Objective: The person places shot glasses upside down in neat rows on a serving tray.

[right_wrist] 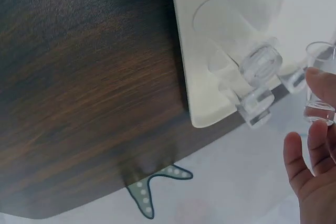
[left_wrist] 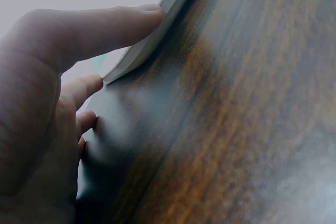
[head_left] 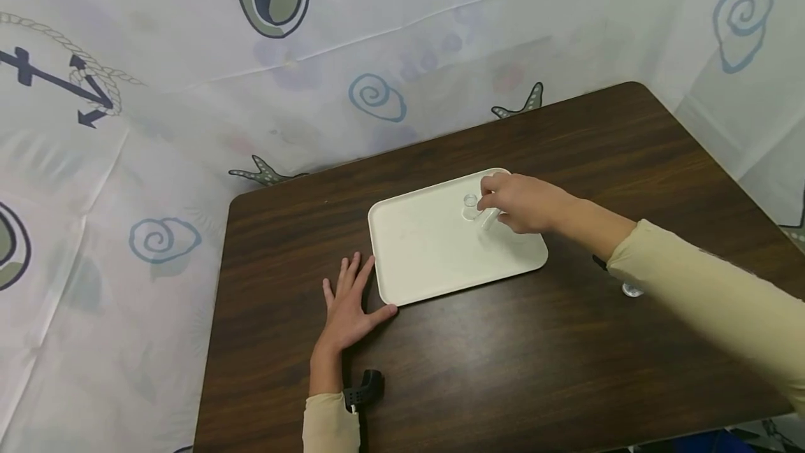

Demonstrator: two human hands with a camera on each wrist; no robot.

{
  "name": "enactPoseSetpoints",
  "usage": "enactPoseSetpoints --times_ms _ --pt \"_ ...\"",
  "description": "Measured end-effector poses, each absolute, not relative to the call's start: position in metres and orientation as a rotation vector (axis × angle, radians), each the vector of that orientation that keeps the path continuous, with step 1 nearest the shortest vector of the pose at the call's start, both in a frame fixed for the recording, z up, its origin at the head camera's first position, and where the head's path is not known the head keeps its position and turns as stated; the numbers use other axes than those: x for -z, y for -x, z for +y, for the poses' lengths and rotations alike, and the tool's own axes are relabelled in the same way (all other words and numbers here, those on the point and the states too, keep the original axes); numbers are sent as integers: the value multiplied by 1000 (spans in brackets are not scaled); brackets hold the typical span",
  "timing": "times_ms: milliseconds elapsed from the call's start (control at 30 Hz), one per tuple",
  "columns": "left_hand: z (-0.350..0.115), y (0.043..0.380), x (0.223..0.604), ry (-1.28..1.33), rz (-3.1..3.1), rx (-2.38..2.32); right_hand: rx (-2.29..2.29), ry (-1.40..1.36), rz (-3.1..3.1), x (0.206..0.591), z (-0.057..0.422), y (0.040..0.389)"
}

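Note:
My right hand (head_left: 520, 203) is over the far right part of a white tray (head_left: 428, 250). Its thumb and fingers pinch a small clear shot glass (right_wrist: 319, 85), which looks tilted in the head view. Several more clear shot glasses (right_wrist: 255, 104) stand on the tray beside that hand; one glass (head_left: 470, 205) shows just left of the fingers, and the hand hides others from the head view. At the tray's near left corner, my left hand (head_left: 348, 317) is spread with straight fingers. Its thumb touches the tray rim, and the other fingers reach along the left edge.
The tray lies on a dark wood table (head_left: 478, 362). Another clear glass object (head_left: 632, 290) sits near the right forearm, partly covered by the sleeve. A black wrist camera (head_left: 366, 389) is on the left wrist. Patterned cloth (head_left: 428, 89) hangs behind the table's far edge.

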State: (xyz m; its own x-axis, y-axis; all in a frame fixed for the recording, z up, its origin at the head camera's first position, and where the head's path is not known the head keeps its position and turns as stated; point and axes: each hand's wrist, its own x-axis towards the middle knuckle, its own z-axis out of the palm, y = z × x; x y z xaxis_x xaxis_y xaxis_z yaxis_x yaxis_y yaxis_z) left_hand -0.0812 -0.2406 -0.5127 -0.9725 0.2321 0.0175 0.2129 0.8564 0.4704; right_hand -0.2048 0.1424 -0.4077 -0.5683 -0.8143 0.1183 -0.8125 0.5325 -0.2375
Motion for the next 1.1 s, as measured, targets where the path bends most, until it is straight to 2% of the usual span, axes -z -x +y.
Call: enactPoseSetpoints --times_ms 267,533,1100 --pt "-241 80 513 -343 2982 -752 245 1570 2803 424 132 205" --pt "-241 81 514 -347 2988 -751 29 1505 2810 429 128 206" --pt "-241 82 516 -354 2986 -757 33 1447 2817 442 128 208"
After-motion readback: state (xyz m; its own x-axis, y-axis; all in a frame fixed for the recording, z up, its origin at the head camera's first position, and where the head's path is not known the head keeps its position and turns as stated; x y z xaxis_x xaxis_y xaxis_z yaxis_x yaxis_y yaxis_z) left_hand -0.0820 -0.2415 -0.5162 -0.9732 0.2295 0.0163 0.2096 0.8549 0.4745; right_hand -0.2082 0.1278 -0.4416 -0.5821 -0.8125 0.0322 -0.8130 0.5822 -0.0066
